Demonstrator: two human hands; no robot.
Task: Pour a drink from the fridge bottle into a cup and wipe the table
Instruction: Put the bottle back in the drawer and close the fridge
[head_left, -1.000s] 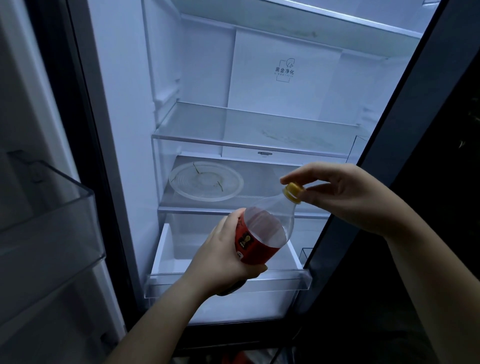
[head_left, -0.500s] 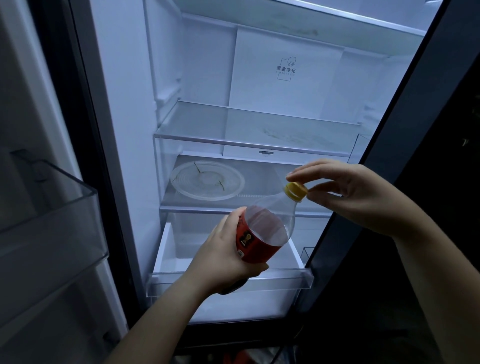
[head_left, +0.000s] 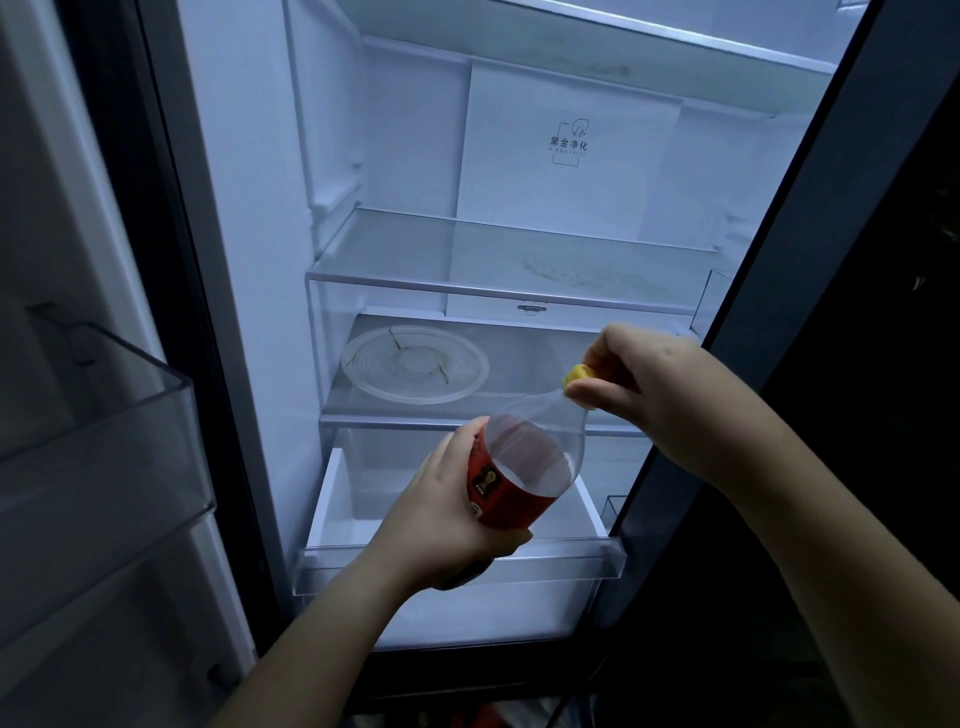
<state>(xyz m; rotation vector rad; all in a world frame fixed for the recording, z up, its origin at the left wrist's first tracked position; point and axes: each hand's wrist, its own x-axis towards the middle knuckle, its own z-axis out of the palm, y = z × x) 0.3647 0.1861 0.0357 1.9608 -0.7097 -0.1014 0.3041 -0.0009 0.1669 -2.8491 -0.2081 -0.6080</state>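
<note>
Left hand (head_left: 441, 514): wrapped around the lower body of a clear plastic bottle (head_left: 524, 467), fingers over its red label (head_left: 493, 493). Bottle tilted, neck pointing up and to the right, toward the right hand. Clear upper part shows a dark liquid level just above the label; the shoulder and neck look empty.

Right hand (head_left: 644, 384): closed in a pinch on the yellow cap (head_left: 577, 375) at the bottle's neck, thumb under, fingers curled over the top. Whether the cap is seated on the thread or loose cannot be told.

Both hands are held in front of the open fridge, bottle outside the compartment.

Directly below and behind the left hand: pulled-out clear drawer (head_left: 571, 558), white inside, nothing seen in it.

Left of the left hand, well apart: clear door bin (head_left: 104, 415) on the open fridge door.

Behind the hands, above the drawer: glass shelf (head_left: 395, 415) carrying a round clear plastic lid (head_left: 415, 364), lying flat, with cracks visible.

Further back and above the right hand: second glass shelf (head_left: 467, 249), faint smears on the right part. Back wall panel (head_left: 566, 156) bears a small printed logo with Chinese characters.

Right of the right hand: dark edge of the other door (head_left: 810, 249).
</note>
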